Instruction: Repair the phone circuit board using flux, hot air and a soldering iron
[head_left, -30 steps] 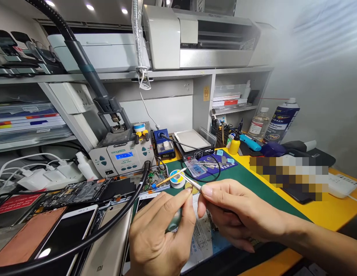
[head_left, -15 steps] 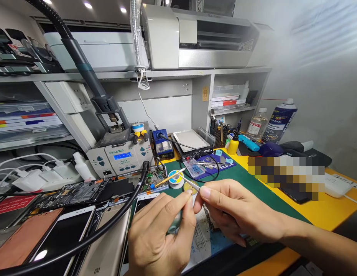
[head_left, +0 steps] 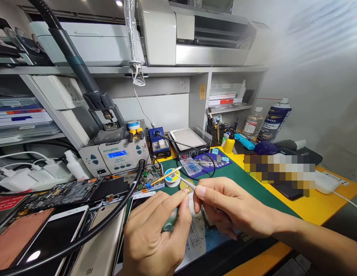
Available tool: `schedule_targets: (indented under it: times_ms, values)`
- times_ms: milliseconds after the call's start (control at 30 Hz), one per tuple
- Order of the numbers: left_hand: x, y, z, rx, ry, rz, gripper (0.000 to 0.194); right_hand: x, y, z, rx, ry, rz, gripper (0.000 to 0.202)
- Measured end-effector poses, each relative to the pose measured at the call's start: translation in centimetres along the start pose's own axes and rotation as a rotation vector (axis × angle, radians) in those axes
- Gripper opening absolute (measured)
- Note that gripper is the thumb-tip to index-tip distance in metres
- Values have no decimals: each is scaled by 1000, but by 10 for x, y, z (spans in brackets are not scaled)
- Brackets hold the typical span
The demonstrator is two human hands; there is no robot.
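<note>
My left hand (head_left: 158, 228) is closed in a pinch at the lower middle, its fingertips on something too small to make out. Beside it, my right hand (head_left: 236, 207) pinches a thin metal tool (head_left: 185, 182), probably tweezers, whose tip points up and left. Both sets of fingertips are close together. A greenish rounded object (head_left: 169, 222) shows partly behind my left fingers. Just beyond the hands are a solder spool (head_left: 171, 177), a thin yellow stick (head_left: 165, 177) with a blue end, and a round yellowish tin (head_left: 186, 184).
Phones (head_left: 100, 237) lie at the left, crossed by a black hose (head_left: 109, 220). A soldering station (head_left: 117, 155) stands behind. A yellow bottle (head_left: 229, 145), a spray can (head_left: 273, 120) and a clear bottle (head_left: 253, 122) stand at the right beyond the green mat (head_left: 253, 188).
The whole view has shifted slightly, so that the bench items appear a little further left. Both hands keep nearly the same pose, with the thin tool still in my right hand.
</note>
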State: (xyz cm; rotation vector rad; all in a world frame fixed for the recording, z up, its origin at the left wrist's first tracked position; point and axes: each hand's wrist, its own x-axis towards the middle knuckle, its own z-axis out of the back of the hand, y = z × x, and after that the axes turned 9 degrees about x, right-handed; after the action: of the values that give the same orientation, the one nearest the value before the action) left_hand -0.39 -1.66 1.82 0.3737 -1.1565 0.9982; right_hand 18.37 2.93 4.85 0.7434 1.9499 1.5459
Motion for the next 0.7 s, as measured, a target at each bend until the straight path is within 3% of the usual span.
schedule_targets:
  times_ms: [200,433,500,600,700]
  values:
    - [-2,3,2,9,30,-5,13,-1,2,-2,-115,-39,59,45]
    - [0,3,3,-5,89,38,12,-1,3,0,-542,-95,309,42]
    - [0,3,4,-10,100,52,12,-1,3,1,-503,-99,266,41]
    - [0,2,4,-14,115,61,11,0,1,4,-242,-42,84,42]
    - [0,2,4,-17,110,53,11,3,-1,7,-51,16,-4,47]
